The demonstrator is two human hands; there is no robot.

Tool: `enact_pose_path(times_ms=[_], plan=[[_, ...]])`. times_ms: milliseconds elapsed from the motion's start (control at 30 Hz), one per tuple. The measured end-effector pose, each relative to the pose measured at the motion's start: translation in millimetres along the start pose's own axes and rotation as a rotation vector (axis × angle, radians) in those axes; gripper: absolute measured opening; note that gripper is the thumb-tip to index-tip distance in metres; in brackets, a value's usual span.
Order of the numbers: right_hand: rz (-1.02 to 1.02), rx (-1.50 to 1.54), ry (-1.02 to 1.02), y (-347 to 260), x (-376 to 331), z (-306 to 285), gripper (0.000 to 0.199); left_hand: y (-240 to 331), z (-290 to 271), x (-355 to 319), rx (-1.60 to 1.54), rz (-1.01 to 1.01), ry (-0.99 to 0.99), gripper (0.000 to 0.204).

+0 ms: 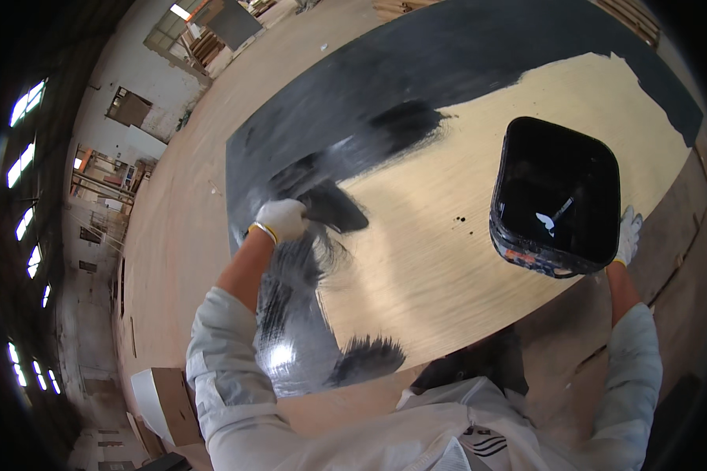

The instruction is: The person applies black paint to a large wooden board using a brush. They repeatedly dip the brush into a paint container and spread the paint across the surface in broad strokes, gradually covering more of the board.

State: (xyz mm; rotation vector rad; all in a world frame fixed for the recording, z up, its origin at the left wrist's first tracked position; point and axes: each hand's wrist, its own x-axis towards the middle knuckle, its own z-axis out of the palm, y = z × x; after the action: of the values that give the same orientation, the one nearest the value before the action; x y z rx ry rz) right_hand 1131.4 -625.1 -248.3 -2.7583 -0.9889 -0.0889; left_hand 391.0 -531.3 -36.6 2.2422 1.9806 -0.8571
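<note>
In my gloved left hand (283, 220) is a wide, dark brush (336, 206), its black-coated end lying on the board's surface. My fingers are wrapped round its near part, which they hide. A large pale-yellow wooden board (416, 259) lies under it, with black paint (416, 55) over its far and left parts. To the right a black square bucket (501, 196) holds dark, glossy liquid with a bright reflection. Beside the bucket's right wall my gloved right hand (628, 237) has its fingers stretched out against the outside; its thumb is hidden.
Several small black drips dot the bare wood left of the bucket. Brown floor (173, 259) surrounds the board. A pale box-like panel (161, 404) stands at the lower left. Stacked timber (632, 20) lies beyond the far right edge, and a worn white wall (126, 71) rises at left.
</note>
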Motion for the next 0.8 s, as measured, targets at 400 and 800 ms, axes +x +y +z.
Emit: enact_pose_path(times_ms=[400, 800], plan=[[0.013, 0.024, -0.019, -12.9, -6.1, -13.9, 0.059, 44.3, -29.7, 36.4, 0.034, 0.023, 0.068, 0.036], [0.037, -0.026, 0.063, -10.5, -6.2, -5.3, 0.059, 46.0, -18.6, 10.0, 0.053, 0.093, 0.012, 0.039]])
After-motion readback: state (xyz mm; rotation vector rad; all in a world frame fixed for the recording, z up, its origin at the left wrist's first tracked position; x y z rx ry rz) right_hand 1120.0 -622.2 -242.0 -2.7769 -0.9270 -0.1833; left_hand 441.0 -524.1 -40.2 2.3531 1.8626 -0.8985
